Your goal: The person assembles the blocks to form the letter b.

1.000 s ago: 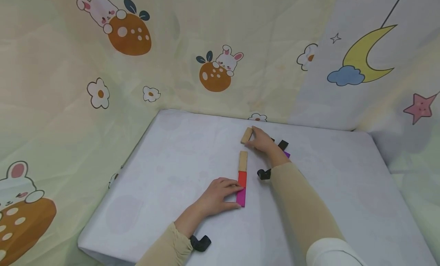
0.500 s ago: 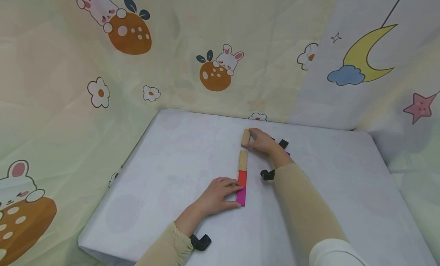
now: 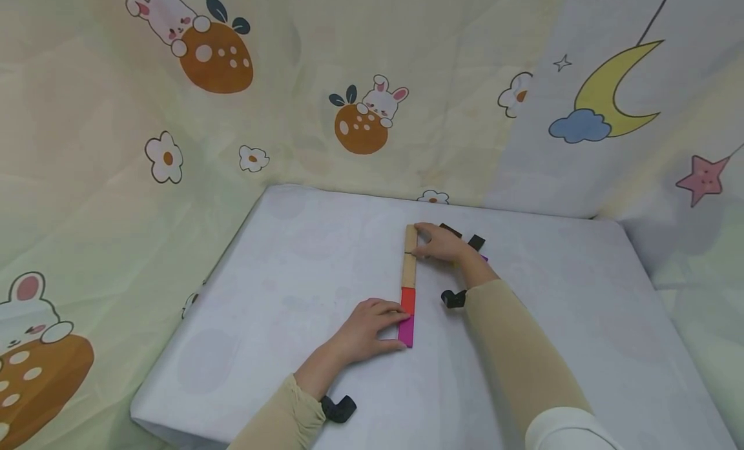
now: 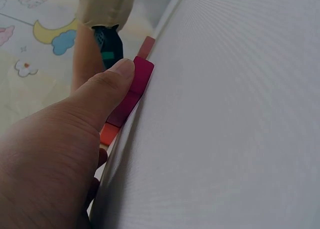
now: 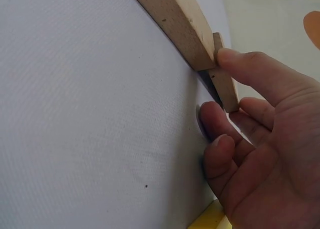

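Observation:
In the head view, a straight row of blocks runs away from me on the white table. A magenta block [image 3: 405,334] lies at the near end, then a red block [image 3: 409,300], then a plain wooden block [image 3: 409,270] and a second wooden block [image 3: 410,238] farthest off. My left hand [image 3: 363,334] pinches the magenta block, its thumb [image 4: 117,81] pressing the near end. With my right hand [image 3: 444,243] I hold the far wooden block [image 5: 225,84] between thumb and fingers. A thin seam shows between the two wooden blocks; the right wrist view shows them slightly offset.
Right of my right hand lie two black blocks [image 3: 450,230] [image 3: 476,242], with a sliver of purple [image 3: 485,258] beside the wrist. A yellow piece [image 5: 207,216] shows below that hand. The table's far edge meets a printed cloth [image 3: 453,140].
My right hand has straightened the far wooden block and drawn it toward me, closing the gap to the other wooden block. The left hand has stayed on the magenta block.

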A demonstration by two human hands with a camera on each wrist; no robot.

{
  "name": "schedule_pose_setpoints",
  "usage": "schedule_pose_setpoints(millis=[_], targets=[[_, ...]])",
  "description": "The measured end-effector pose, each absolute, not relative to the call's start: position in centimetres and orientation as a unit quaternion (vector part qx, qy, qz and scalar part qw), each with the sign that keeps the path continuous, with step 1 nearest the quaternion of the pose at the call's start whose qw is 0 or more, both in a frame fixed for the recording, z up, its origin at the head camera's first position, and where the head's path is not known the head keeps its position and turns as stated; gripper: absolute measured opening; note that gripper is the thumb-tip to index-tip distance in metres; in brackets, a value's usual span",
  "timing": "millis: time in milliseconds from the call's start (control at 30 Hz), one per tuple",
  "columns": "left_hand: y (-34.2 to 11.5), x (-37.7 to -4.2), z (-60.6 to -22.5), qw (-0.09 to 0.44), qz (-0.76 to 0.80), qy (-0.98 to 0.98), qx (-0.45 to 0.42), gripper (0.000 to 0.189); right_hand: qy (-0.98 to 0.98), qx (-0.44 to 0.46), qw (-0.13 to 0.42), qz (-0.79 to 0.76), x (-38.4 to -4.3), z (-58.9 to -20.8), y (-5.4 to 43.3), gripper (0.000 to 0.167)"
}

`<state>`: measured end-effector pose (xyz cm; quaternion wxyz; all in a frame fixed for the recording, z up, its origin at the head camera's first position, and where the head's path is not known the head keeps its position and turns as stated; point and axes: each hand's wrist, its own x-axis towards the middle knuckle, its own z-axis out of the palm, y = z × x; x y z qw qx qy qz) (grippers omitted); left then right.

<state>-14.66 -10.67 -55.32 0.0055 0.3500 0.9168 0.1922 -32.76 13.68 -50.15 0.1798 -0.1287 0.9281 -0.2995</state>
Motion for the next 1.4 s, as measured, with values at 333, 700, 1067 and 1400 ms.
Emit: schedule_pose_setpoints(millis=[333, 700, 1067, 1400], targets=[[-10.7, -14.5, -55.1, 0.007, 0.193, 0.916, 0.35, 0.058, 0.93, -0.147, 0.182, -0.284, -32.9, -50.6, 13.7, 0.075], [-10.5, -14.7, -55.2, -0.002, 0.192, 0.914, 0.357, 0.059, 0.92, -0.096, 0.14, -0.353, -31.8, -49.7, 15.6, 0.049], [-10.8, -14.7, -55.4, -0.011, 0.199, 0.911, 0.361, 0.059, 0.94, -0.045, 0.088, -0.328, -25.3, -48.9, 22.6, 0.046], [-10.7, -14.7, -55.2, 0.006, 0.206, 0.911, 0.356, 0.059, 0.944, 0.031, 0.107, -0.309, -20.0, -50.9, 24.8, 0.085]])
